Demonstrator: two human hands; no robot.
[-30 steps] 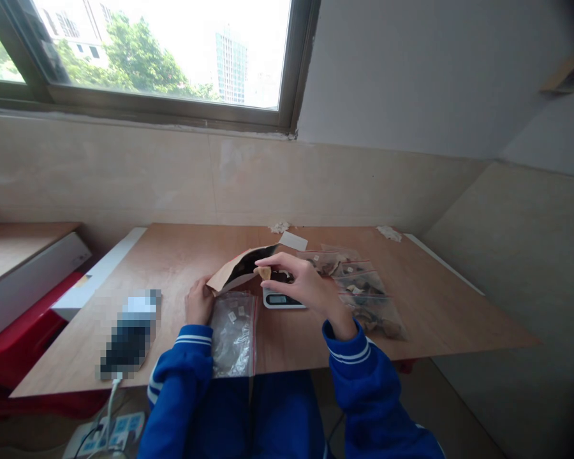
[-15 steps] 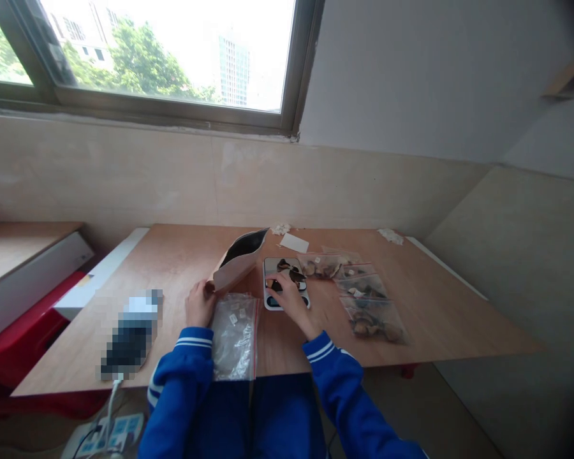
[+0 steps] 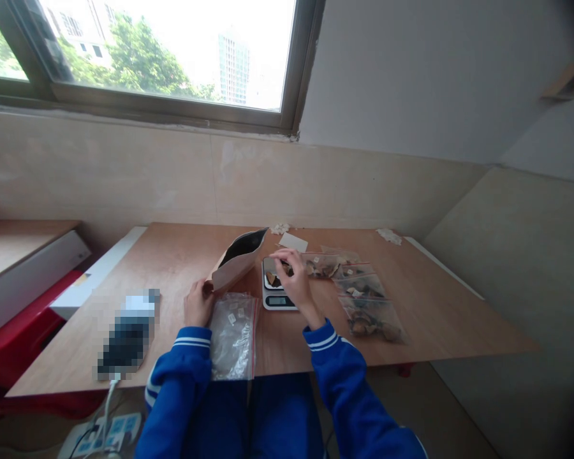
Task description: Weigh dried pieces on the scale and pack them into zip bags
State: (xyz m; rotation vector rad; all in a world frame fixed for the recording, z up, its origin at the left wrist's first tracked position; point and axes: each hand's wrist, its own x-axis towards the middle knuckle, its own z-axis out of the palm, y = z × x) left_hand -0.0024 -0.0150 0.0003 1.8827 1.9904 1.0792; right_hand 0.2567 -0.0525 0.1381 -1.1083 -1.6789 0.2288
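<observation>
My left hand point(image 3: 198, 303) grips the near corner of an open-mouthed paper pouch point(image 3: 236, 270) with a dark inside. Above a small white kitchen scale point(image 3: 268, 302) hovers my right hand point(image 3: 293, 275), its fingers apart and nothing visible in them. Brown dried pieces point(image 3: 272, 279), like dried mushroom slices, lie on the scale's plate, partly covered by that hand. The scale's display point(image 3: 276, 301) shows, but its digits are too small to read. Close beside my left hand lies a stack of clear zip bags point(image 3: 232, 341) with tiny white packets inside.
Several zip bags holding dried brown pieces point(image 3: 370, 326) lie to the right of the scale. Behind it are a white card point(image 3: 293, 242) and a crumpled white bit point(image 3: 280, 228). A blurred-out phone point(image 3: 129, 335) with a cable rests on the wooden table point(image 3: 440, 306) at left.
My right hand has lifted off the scale, moving away from me. A brown piece now lies at the plate's left side, and the display has come into view. My left hand stays at the pouch.
</observation>
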